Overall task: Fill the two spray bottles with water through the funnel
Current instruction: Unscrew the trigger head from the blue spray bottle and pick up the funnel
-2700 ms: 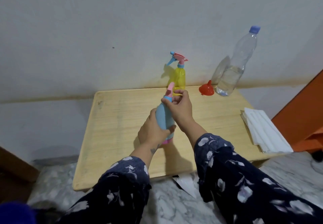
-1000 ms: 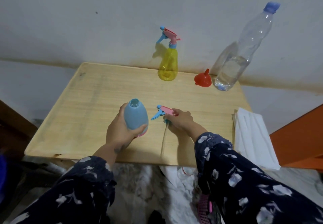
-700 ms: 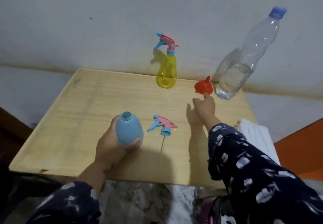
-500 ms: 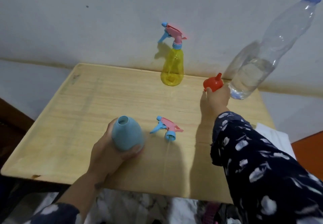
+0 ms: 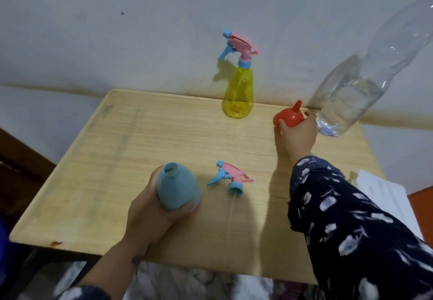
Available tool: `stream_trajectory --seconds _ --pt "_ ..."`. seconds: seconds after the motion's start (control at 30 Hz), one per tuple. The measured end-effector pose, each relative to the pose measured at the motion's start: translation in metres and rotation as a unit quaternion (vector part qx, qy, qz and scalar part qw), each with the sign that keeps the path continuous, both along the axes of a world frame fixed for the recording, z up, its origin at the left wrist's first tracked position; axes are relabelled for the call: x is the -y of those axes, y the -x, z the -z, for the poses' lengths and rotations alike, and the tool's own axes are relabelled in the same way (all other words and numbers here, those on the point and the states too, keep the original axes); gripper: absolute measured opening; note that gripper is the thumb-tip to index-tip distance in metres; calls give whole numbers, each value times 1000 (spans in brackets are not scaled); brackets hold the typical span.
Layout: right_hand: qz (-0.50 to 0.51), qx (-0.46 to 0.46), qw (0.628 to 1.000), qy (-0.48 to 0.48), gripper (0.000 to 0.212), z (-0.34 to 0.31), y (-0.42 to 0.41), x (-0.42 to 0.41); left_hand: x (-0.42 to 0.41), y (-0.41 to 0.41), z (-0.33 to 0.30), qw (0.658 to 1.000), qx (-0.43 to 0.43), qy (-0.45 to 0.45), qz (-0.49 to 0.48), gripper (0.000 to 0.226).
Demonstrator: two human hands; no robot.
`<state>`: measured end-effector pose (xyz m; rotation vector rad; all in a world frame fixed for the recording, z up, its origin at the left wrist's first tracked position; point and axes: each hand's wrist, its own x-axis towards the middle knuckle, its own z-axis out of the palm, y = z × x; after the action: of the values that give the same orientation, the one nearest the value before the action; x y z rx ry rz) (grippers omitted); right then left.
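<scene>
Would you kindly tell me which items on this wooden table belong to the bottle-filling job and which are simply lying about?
Belongs to the job:
- opaque blue spray bottle, open, held by the left hand
- its pink-and-blue trigger head, lying off
- translucent yellow spray bottle, still capped
- red plastic funnel, gripped by the right hand
- clear plastic water bottle

Lying about:
- white folded sheets

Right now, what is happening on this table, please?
A person is getting ready to fill spray bottles. The left hand holds the blue spray bottle upright on the wooden table; its neck is open, and its sprayer head lies beside it. The right hand is closed on the red funnel near the water bottle. The yellow spray bottle stands at the back with its sprayer on.
</scene>
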<state>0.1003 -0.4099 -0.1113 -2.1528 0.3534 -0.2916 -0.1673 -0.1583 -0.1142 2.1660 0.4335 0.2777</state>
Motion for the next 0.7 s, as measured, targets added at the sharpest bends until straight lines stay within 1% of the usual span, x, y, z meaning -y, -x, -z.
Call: stream_trajectory --seconds 0.07,0.13,0.2,0.27,0.33,0.43,0.6,0.7 --pt "-21 2 999 -41 77 -7 14 -3 1 0 1 1000 -1 15 0 85" --pt "-38 -5 998 -59 75 -14 31 -9 2 0 2 999 -2 42 -4 86" --pt "-56 -11 995 -79 69 -18 49 -15 2 1 3 998 -8 59 -7 87" --pt "-68 -21 990 -119 63 -21 68 -23 1 0 4 997 -14 75 -7 90" --pt "-82 -47 988 -118 64 -25 84 -29 1 0 4 996 -23 83 -7 91" --pt "-112 -82 978 -154 65 -30 100 -36 1 -1 1 997 -23 77 0 84" --pt "-188 -77 957 -209 64 -55 120 -51 4 -1 -5 999 -24 44 13 79" --pt "-233 -75 945 -218 52 -77 127 -61 5 0 -10 998 -36 40 17 82"
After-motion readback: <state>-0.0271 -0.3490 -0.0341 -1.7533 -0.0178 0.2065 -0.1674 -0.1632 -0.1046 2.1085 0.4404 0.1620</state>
